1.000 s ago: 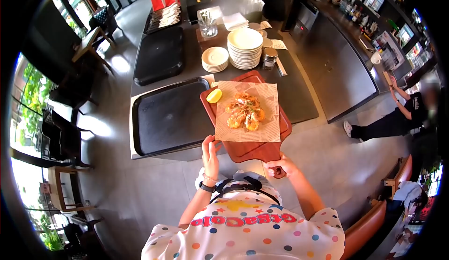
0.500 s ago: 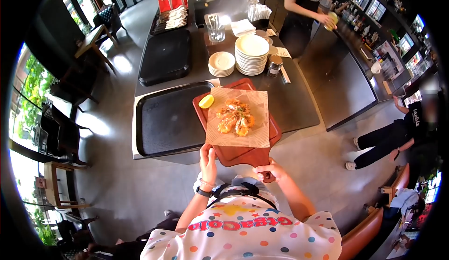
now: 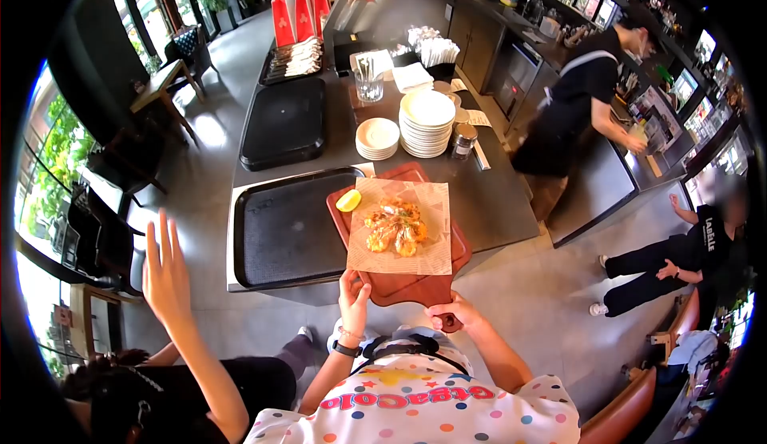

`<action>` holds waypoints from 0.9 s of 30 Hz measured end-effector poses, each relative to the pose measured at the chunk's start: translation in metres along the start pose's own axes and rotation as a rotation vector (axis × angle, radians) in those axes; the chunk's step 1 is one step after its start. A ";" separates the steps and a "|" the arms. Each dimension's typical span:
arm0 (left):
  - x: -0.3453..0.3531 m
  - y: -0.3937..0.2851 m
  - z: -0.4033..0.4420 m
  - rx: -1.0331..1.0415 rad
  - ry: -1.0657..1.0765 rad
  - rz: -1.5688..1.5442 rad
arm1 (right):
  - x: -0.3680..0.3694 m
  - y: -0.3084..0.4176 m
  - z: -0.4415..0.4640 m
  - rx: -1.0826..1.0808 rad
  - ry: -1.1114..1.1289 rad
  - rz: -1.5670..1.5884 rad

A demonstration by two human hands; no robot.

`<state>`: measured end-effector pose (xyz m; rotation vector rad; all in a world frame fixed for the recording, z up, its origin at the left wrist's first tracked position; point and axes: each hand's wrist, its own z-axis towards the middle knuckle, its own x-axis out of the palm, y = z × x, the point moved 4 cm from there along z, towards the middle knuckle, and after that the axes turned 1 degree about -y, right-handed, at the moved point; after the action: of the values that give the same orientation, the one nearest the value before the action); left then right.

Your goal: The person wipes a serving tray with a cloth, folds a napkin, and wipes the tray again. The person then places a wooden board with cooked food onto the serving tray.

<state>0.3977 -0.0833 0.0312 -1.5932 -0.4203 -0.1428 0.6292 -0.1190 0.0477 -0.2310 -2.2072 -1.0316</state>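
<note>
A reddish-brown wooden serving board [image 3: 399, 290] juts over the counter's near edge, its left side overlapping a black tray [image 3: 297, 228]. Printed brown paper [image 3: 363, 236] lies on the board with a heap of cooked shrimp [image 3: 397, 226] in the middle. By the paper's far left corner rests a lemon wedge [image 3: 348, 200]. The fingers of my left hand [image 3: 353, 302] close on the board's near left edge. My right hand [image 3: 459, 313] grips the board's short handle, partly covering it.
Stacked white plates [image 3: 425, 128], small saucers [image 3: 376, 139], a spice jar [image 3: 463, 140] and a second black tray [image 3: 283, 124] stand farther back. One person's raised hand [image 3: 166, 276] is close on my left. Other people [image 3: 579, 112] stand behind the counter and at right.
Another person has come in on the left with a hand raised. The person behind the counter has shifted right and leans over. My hands keep their hold on the board.
</note>
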 end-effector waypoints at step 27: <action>-0.009 -0.030 -0.005 0.162 -0.105 0.171 | 0.004 0.009 -0.011 0.037 0.031 0.009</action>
<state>0.3796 -0.0894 0.0567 -1.4729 -0.3656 0.1036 0.6355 -0.1217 0.0603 -0.2070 -2.1929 -0.9822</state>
